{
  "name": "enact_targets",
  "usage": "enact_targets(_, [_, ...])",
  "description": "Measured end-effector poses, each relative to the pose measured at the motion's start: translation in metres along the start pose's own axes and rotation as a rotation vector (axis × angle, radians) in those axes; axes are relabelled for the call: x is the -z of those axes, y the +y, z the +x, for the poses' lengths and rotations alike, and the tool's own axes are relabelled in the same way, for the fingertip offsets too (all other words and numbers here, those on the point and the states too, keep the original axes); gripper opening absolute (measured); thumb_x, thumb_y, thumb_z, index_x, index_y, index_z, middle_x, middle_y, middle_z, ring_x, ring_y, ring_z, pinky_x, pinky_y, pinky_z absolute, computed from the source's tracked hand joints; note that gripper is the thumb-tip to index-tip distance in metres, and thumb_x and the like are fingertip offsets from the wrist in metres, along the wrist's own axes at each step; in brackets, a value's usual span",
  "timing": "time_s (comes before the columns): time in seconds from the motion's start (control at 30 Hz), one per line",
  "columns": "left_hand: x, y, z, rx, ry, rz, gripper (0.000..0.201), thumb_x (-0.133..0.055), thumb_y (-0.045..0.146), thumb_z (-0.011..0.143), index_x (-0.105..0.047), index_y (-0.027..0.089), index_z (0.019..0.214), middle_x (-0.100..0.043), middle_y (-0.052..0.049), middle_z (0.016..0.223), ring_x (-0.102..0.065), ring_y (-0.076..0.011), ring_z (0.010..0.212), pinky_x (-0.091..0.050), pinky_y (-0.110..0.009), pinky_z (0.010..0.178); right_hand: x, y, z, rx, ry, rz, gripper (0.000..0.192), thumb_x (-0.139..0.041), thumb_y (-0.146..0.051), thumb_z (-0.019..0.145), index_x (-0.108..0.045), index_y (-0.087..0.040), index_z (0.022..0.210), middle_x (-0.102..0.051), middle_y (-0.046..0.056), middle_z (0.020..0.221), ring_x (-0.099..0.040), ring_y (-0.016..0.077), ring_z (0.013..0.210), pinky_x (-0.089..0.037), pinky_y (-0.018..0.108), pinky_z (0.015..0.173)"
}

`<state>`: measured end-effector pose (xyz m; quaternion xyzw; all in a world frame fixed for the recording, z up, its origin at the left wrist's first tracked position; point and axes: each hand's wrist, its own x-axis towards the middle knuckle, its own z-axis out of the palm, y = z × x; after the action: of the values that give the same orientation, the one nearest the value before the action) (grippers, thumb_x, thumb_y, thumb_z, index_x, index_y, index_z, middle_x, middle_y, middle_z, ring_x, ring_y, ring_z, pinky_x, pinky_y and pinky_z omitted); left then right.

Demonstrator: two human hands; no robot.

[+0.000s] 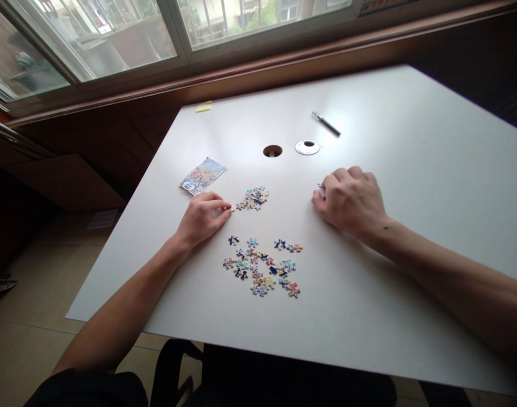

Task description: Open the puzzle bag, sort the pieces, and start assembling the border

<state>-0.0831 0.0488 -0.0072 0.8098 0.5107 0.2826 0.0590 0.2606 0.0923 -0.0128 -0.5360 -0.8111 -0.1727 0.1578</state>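
While pinching, left hand [203,217] (fingertips) touches joined pieces [253,198].

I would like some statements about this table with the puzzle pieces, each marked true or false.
1. The left hand touches the small joined cluster of pieces. True: its fingertips meet the cluster's left end.
2. The pen lies under the right hand. False: it lies apart, farther toward the window.
3. The loose pieces lie nearer the person than both hands. True.
4. The picture card is to the right of the right hand. False: it lies beyond the left hand, near the table's left edge.
5. The round hole is covered. False: it is open; its ring cap lies beside it.
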Motion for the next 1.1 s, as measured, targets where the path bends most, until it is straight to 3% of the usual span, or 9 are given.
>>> enact_targets(0.1, [0.001, 0.003, 0.001, 0.034, 0.009, -0.117, 0.016, -0.063, 0.026, 0.092, -0.076, 0.020, 0.084, -0.071, -0.005, 0.088, -0.065, -0.0185, 0.082, -0.051, -0.034, 0.079, 0.003, -0.006, -0.001, 0.047, 0.029, 0.084, 0.022, -0.047, -0.031, 0.093, -0.064, -0.017, 0.096, -0.065, 0.016, 0.098, -0.053, 0.0321, 0.091, -0.037, 0.043, 0.076])
enact_targets(0.27, [-0.003, 0.017, 0.000, 0.034, -0.150, -0.264, 0.013, -0.067, 0.028, 0.090, -0.075, 0.021, 0.083, -0.070, -0.004, 0.085, -0.063, -0.0183, 0.085, -0.050, -0.033, 0.079, 0.008, -0.018, -0.004, 0.254, 0.000, 0.258, 0.017, -0.048, -0.027, 0.095, -0.063, -0.018, 0.099, -0.067, 0.010, 0.099, -0.055, 0.0261, 0.091, -0.038, 0.039, 0.083])
enact_targets(0.43, [-0.004, 0.019, -0.001, 0.033, -0.081, -0.304, 0.015, -0.067, 0.028, 0.089, -0.072, 0.018, 0.080, -0.067, -0.005, 0.085, -0.061, -0.0170, 0.081, -0.049, -0.031, 0.074, 0.011, -0.022, -0.006, 0.377, -0.020, 0.304, 0.015, -0.049, -0.024, 0.097, -0.062, -0.019, 0.099, -0.066, 0.008, 0.099, -0.055, 0.0242, 0.091, -0.037, 0.037, 0.083])
enact_targets(0.53, [0.001, 0.016, -0.001, -0.081, -0.117, -0.319, 0.019, -0.061, 0.026, 0.091, -0.074, 0.019, 0.080, -0.065, -0.005, 0.086, -0.060, -0.0163, 0.079, -0.049, -0.032, 0.076, 0.012, -0.022, -0.006, 0.403, -0.011, 0.319, 0.014, -0.049, -0.023, 0.098, -0.062, -0.018, 0.099, -0.066, 0.008, 0.098, -0.055, 0.0238, 0.089, -0.037, 0.037, 0.081])
enact_targets(0.63, [0.003, 0.018, -0.002, -0.246, -0.225, -0.172, 0.022, -0.058, 0.022, 0.090, -0.078, 0.027, 0.100, -0.063, -0.004, 0.092, -0.058, -0.0186, 0.088, -0.046, -0.037, 0.087, 0.014, -0.023, -0.006, 0.421, 0.007, 0.355, 0.015, -0.047, -0.021, 0.098, -0.062, -0.018, 0.098, -0.065, 0.008, 0.096, -0.054, 0.0232, 0.087, -0.037, 0.037, 0.080])
enact_targets(0.73, [0.000, 0.027, -0.003, -0.314, -0.336, -0.057, 0.042, -0.054, 0.022, 0.093, -0.064, 0.036, 0.131, -0.061, -0.004, 0.103, -0.056, -0.0200, 0.098, -0.040, -0.042, 0.099, 0.014, -0.025, -0.008, 0.512, -0.007, 0.441, 0.018, -0.047, -0.022, 0.099, -0.063, -0.019, 0.107, -0.064, 0.009, 0.100, -0.053, 0.0224, 0.088, -0.039, 0.037, 0.081])
enact_targets(0.87, [-0.005, 0.031, -0.004, -0.256, -0.252, -0.071, 0.038, -0.050, 0.023, 0.096, -0.063, 0.030, 0.131, -0.063, -0.004, 0.105, -0.055, -0.0201, 0.100, -0.042, -0.039, 0.099, 0.013, -0.029, -0.010, 0.673, -0.092, 0.491, 0.029, -0.049, -0.029, 0.101, -0.061, -0.025, 0.127, -0.061, 0.009, 0.105, -0.051, 0.0205, 0.085, -0.041, 0.036, 0.081])
enact_targets(0.97, [-0.006, 0.024, -0.004, -0.203, -0.131, 0.007, 0.028, -0.051, 0.025, 0.097, -0.070, 0.026, 0.118, -0.065, -0.005, 0.117, -0.053, -0.0232, 0.112, -0.041, -0.042, 0.104, 0.013, -0.026, -0.008, 0.614, -0.102, 0.454, 0.025, -0.047, -0.029, 0.102, -0.067, -0.024, 0.114, -0.062, 0.008, 0.100, -0.052, 0.0206, 0.085, -0.040, 0.036, 0.080])
enact_targets(1.1, [-0.005, 0.016, -0.004, -0.247, -0.216, 0.163, 0.035, -0.050, 0.026, 0.098, -0.062, 0.026, 0.131, -0.046, -0.001, 0.153, -0.034, -0.0296, 0.142, -0.026, -0.049, 0.116, 0.009, -0.015, -0.002, 0.364, -0.095, 0.299, 0.026, -0.043, -0.028, 0.100, -0.065, -0.017, 0.091, -0.063, 0.010, 0.094, -0.052, 0.0221, 0.084, -0.038, 0.036, 0.078])
